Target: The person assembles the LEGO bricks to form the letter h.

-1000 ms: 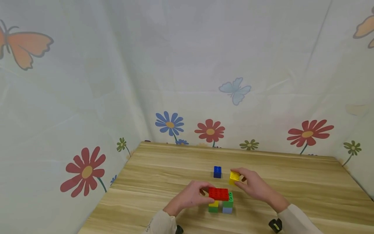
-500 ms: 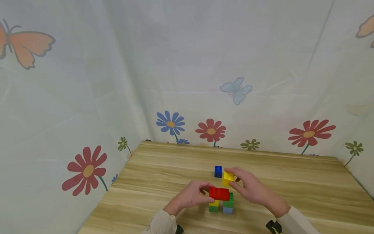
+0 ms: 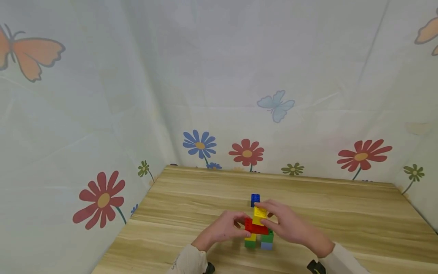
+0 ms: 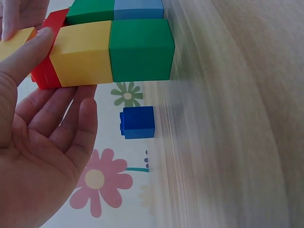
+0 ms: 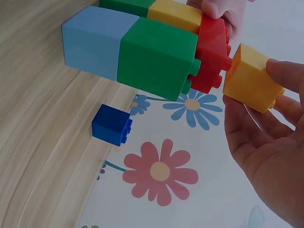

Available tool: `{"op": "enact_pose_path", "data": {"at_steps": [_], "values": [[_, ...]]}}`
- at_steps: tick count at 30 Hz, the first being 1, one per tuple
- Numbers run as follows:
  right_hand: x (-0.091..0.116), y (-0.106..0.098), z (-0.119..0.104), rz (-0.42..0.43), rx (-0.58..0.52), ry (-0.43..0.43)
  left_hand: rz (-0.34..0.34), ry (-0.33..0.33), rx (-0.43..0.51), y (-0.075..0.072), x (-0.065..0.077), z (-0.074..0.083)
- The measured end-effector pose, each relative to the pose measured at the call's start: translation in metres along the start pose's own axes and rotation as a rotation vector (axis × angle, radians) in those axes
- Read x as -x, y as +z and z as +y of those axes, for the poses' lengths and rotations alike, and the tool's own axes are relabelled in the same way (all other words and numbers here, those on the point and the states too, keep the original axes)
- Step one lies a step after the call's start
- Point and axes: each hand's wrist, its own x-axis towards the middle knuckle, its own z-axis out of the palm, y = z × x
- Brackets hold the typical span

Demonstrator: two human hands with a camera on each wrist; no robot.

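Yellow block (image 3: 260,215) now over red brick (image 3: 258,229)

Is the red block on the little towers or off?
On: the wrist views show the red block resting across a yellow block and a green block.

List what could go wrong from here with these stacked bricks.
The yellow brick in the right hand isn't seated on the red brick, so it might land crooked. The red brick covers only part of the green brick atop the light blue brick, so pressing down could tip that column.
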Motion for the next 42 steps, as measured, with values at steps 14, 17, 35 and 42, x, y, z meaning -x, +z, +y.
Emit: {"op": "enact_pose_path", "data": {"at_steps": [14,17,35,42], "values": [[-0.009,0.008,-0.004,-0.034,-0.034,0.002,0.002,-0.006,-0.025,0.0,-0.001,-0.001],[-0.01,0.009,-0.004,-0.034,-0.038,0.005,0.002,-0.007,-0.017,0.0,-0.001,-0.002],[-0.011,0.015,-0.002,-0.058,-0.057,0.021,-0.011,-0.019,0.023,0.0,0.0,-0.003],[-0.01,0.018,-0.003,-0.038,-0.024,-0.026,-0.013,-0.018,0.016,0.001,-0.001,-0.004]]}}
